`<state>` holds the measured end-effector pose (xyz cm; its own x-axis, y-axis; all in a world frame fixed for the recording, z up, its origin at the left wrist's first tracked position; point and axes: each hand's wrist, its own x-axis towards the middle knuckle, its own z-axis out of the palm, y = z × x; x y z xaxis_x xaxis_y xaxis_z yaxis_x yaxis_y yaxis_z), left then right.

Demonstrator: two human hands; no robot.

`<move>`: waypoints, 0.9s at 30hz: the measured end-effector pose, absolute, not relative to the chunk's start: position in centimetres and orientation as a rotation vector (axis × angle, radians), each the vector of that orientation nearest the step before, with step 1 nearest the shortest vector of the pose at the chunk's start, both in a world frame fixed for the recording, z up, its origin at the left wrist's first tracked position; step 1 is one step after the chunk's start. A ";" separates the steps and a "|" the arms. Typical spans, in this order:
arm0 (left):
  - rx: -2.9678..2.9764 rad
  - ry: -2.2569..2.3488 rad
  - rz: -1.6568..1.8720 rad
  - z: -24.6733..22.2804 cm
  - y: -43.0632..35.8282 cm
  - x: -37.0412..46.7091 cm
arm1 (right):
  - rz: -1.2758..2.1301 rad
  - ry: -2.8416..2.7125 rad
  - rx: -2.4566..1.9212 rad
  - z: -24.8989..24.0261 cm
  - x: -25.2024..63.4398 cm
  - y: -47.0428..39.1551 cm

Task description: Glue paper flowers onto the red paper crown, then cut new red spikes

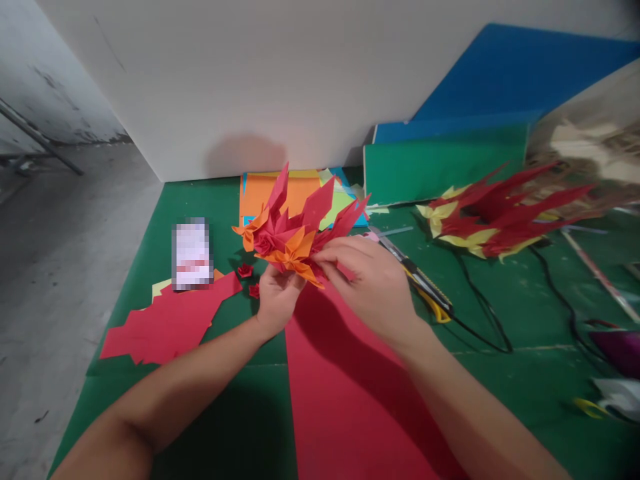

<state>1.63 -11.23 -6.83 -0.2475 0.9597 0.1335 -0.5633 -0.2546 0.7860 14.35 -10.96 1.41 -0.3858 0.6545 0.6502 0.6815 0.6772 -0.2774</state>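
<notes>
A folded paper piece [305, 223] with red spikes and orange petals is held up above the table. My left hand [279, 297] grips it from below, thumb against its underside. At its right side my right hand [373, 277] pinches the edge with thumb and fingertips, beside an orange petal. Under both hands lies a long red paper sheet [340, 380], with the shadow of my arm across it. Two small red paper flowers [245, 270] rest on the table just left of my left hand.
Red paper scraps [173, 320] and a blurred-out card [193, 255] lie left on the green table [240, 400]. Coloured sheets [280, 193] sit behind. To the right are a yellow-black utility knife [425, 287], a black cord [493, 320] and a red-and-yellow paper piece [500, 217].
</notes>
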 end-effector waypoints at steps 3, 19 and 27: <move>0.771 0.749 1.737 -6.8 -11.3 1.6 | -0.048 -2.125 -1.019 1.5 14.4 -11.0; 0.786 0.797 1.745 -6.9 -11.3 1.6 | -0.027 -2.124 -1.029 1.4 14.3 -10.9; 0.754 0.838 1.737 -6.8 -11.4 1.6 | -0.022 -2.126 -1.035 1.5 14.3 -10.9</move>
